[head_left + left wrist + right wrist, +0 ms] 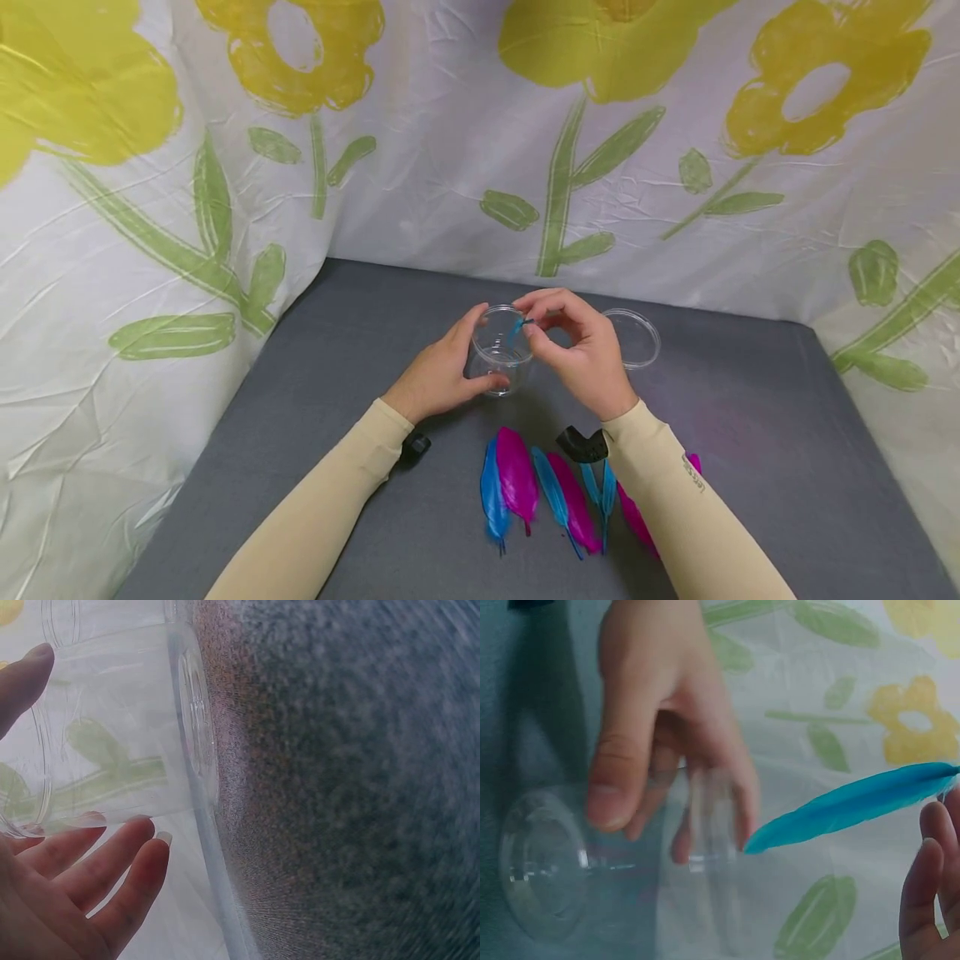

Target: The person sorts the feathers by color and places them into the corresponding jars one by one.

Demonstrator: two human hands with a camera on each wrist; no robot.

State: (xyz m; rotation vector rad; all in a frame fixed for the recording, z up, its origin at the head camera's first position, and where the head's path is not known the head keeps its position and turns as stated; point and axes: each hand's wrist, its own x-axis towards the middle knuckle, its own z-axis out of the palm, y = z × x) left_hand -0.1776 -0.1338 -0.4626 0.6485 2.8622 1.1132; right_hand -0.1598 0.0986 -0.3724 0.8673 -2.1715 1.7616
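The left hand (442, 367) grips the jar (500, 343) between thumb and fingers, presumably steadying it. The feather (847, 806) is above its mouth; the right hand (588, 357) pinches the quill end, likely for aim. The lid (632, 338) lies apart.

Flowered cloth (427, 183) hangs behind the grey table (750, 417).

Your left forearm (307, 508) and right forearm (697, 508) reach forward, angling inward. Your left hand (441, 372) grips with thumb and fingers set wide apart. Your right hand (592, 358) pinches between thumb and fingertips, near the left without touching it.
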